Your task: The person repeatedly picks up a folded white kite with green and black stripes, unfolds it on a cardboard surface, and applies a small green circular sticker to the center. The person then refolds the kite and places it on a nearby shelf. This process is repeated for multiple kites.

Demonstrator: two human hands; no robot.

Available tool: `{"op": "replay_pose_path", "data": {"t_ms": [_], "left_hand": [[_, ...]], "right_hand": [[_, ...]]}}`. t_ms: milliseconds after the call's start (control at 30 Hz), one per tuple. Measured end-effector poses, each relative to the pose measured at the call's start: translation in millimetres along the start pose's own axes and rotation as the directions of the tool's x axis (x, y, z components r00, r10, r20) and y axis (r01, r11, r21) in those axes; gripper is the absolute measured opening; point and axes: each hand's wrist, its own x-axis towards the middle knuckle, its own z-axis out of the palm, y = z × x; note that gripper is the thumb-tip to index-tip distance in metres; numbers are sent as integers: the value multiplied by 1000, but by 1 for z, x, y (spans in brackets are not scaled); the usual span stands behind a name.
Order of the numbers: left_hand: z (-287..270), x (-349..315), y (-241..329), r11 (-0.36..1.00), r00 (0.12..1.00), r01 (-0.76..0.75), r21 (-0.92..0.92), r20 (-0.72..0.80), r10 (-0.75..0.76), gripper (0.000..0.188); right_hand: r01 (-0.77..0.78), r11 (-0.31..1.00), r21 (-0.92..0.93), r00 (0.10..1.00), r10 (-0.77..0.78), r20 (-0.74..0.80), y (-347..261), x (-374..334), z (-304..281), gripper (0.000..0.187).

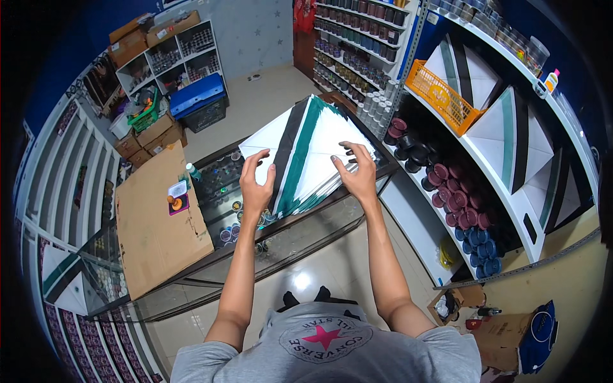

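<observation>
A thick stack of white paper pieces (319, 143), crossed by one black and one green stripe, lies on a glass display counter (220, 150). Its layers fan out unevenly toward the right and near edges. My left hand (257, 185) is over the left part of the stack, thumb and curved fingers apart. Over the right edge is my right hand (359, 175), its fingers bent and spread with a gap to the thumb. Dark smudges mark the fingertips. Neither hand grips a sheet; whether the fingertips touch the paper I cannot tell.
On the counter's left lies a cardboard sheet (156, 223) with a wooden-handled stamp (174, 202) on a purple pad. A small bottle (193, 171) stands beside it. Right-hand shelves hold an orange basket (440, 96), more striped white pieces (511, 140) and lidded jars (456, 198).
</observation>
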Motion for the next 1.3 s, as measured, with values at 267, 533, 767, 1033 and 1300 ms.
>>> {"op": "replay_pose_path", "data": {"t_ms": [267, 533, 767, 1033, 1300], "left_hand": [[-2, 5, -11, 1000, 1000, -3, 2, -12, 3, 30], [17, 2, -97, 986, 984, 154, 68, 80, -159, 40], [24, -3, -206, 943, 944, 242, 229, 170, -284, 49], [28, -12, -248, 872, 865, 309, 380, 268, -424, 51], [31, -18, -256, 880, 869, 306, 362, 271, -414, 47]], "right_hand": [[8, 1000, -15, 1000, -8, 16, 6, 1, 7, 36], [-63, 992, -106, 996, 70, 58, 52, -7, 25, 40], [-133, 966, -222, 986, 151, 65, 70, -8, 41, 40], [-185, 965, -187, 976, 202, 77, 85, -1, 47, 38], [-225, 963, -146, 973, 229, 14, 95, 7, 51, 29]]}}
